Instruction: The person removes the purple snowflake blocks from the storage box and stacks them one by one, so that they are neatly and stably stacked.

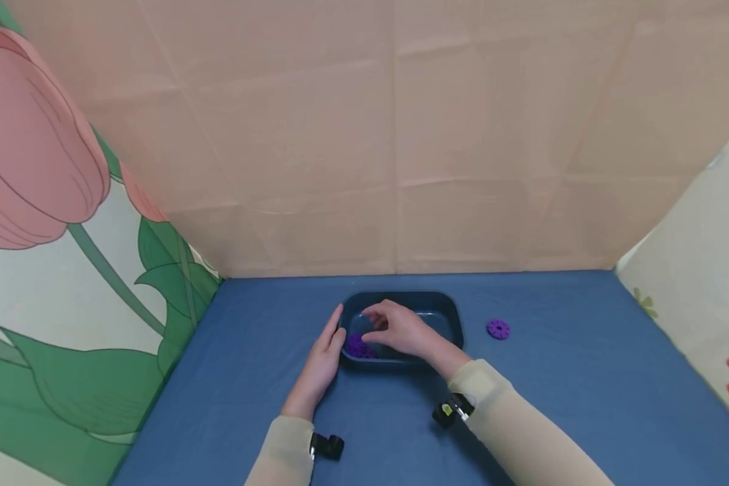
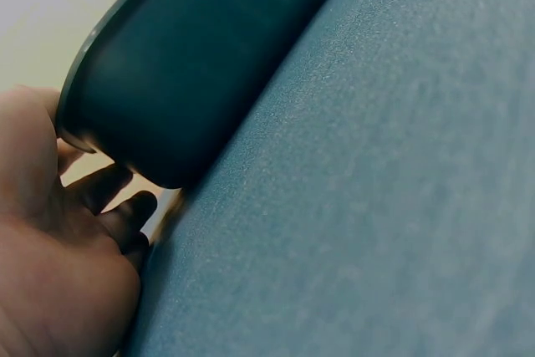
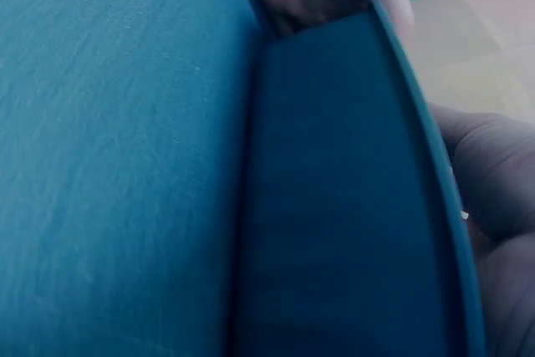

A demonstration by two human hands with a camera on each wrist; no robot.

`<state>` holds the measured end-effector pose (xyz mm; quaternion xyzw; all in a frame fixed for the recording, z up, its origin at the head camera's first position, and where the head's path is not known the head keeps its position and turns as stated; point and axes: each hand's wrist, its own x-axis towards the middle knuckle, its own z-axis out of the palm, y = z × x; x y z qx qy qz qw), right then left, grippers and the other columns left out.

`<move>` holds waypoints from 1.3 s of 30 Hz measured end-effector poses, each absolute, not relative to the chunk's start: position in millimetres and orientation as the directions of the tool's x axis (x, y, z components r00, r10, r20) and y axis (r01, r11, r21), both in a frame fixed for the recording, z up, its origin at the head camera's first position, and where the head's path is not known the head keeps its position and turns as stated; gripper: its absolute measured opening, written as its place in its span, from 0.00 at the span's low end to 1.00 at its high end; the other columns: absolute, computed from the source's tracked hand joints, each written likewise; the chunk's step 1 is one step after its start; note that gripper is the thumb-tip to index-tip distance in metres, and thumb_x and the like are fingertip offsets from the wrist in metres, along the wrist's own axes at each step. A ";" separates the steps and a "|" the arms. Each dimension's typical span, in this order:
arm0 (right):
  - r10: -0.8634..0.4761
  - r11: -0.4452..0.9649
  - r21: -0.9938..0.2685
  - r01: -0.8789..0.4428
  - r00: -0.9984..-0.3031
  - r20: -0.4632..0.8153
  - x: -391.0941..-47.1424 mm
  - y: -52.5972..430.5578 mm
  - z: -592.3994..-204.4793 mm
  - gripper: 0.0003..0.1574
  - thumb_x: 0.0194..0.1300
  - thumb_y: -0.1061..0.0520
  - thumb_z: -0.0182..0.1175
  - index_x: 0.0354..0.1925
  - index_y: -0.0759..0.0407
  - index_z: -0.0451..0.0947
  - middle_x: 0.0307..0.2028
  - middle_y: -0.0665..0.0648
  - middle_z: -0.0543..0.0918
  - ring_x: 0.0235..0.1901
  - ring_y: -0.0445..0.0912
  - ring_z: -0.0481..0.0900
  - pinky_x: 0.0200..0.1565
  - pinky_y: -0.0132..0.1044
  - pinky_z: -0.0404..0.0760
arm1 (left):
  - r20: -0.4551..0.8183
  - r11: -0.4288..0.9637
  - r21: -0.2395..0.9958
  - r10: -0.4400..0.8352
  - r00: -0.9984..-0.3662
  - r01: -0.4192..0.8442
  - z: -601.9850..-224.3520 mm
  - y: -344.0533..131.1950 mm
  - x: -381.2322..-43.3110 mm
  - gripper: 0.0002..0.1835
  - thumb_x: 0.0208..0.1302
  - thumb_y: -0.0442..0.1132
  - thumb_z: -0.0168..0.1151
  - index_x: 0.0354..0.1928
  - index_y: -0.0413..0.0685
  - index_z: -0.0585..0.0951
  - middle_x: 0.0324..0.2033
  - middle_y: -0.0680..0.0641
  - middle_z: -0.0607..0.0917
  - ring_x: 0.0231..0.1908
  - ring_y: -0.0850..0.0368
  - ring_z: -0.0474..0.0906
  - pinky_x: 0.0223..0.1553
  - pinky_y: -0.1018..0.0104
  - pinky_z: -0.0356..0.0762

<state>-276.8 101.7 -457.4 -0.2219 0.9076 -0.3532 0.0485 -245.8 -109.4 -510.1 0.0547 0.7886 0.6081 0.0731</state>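
Tray (image 1: 457, 331), in the head view, sits near the back edge of the blue counter (image 1: 219, 405), purple discs (image 1: 358, 347) in its near left corner; a lone disc (image 1: 498, 329) lies off its right edge. The left hand (image 1: 322, 361) rests along the tray's left edge, fingers extended. The right hand (image 1: 403, 329) hangs above the tray — fingers loosely bent, thumb apart, released. In the left wrist view, the left thumb meets the tray's rim, other fingers relaxed below. The right wrist view shows the tray's outer wall — both hands partly visible.
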 end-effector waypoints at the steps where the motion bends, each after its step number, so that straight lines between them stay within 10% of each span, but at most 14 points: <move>1: -0.442 0.653 -0.661 -0.369 -0.895 0.063 -278.0 100.1 -459.5 0.32 0.58 0.46 0.71 0.59 0.53 0.77 0.47 0.56 0.80 0.44 0.45 0.79 0.47 0.42 0.79 | -0.044 0.256 0.967 0.170 -0.985 0.001 -510.6 -109.3 -245.4 0.25 0.75 0.61 0.41 0.69 0.92 0.52 0.72 0.70 0.52 0.73 0.60 0.44 0.70 0.41 0.43; 39: -0.544 0.711 -0.534 -0.458 -0.839 -0.005 -285.0 78.9 -481.8 0.27 0.61 0.41 0.67 0.54 0.52 0.81 0.42 0.50 0.78 0.40 0.43 0.76 0.45 0.40 0.78 | -0.009 0.254 0.967 0.168 -0.986 0.034 -513.7 -115.4 -244.3 0.28 0.72 0.65 0.42 0.72 0.87 0.53 0.71 0.71 0.53 0.72 0.62 0.45 0.70 0.44 0.44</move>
